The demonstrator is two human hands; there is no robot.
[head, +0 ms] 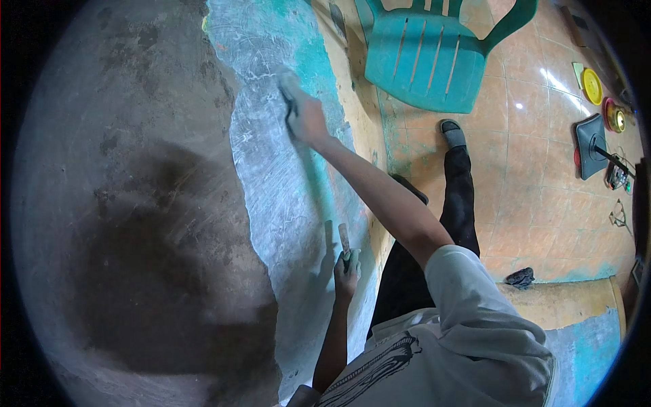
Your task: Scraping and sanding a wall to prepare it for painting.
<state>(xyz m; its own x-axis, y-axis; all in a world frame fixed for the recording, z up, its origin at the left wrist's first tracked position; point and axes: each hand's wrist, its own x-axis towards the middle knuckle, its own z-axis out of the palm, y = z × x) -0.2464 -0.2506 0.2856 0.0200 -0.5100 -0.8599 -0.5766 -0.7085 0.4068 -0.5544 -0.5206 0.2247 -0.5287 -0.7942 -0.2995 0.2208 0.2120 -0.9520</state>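
Observation:
My right hand (305, 114) reaches out to the wall and presses on a pale, scratched patch of paint (269, 168). Its whitish fingers are blurred, and whether they hold something cannot be made out. Lower down, my left hand (347, 269) grips a narrow flat-bladed scraper (344, 236). The blade points up the picture, close to the wall, with its shadow beside it. Pale dust or coating covers the left fingers. Left of the patch, a ragged edge borders bare grey-brown plaster (152, 102). Turquoise paint (313, 61) shows along the patch's right side.
A green plastic chair (427, 61) stands on orange floor tiles (529, 152). To the right are a yellow round lid (592, 86), a dark stand base (590, 147) and eyeglasses (619, 213). A crumpled black item (520, 278) lies by a low ledge (559, 302).

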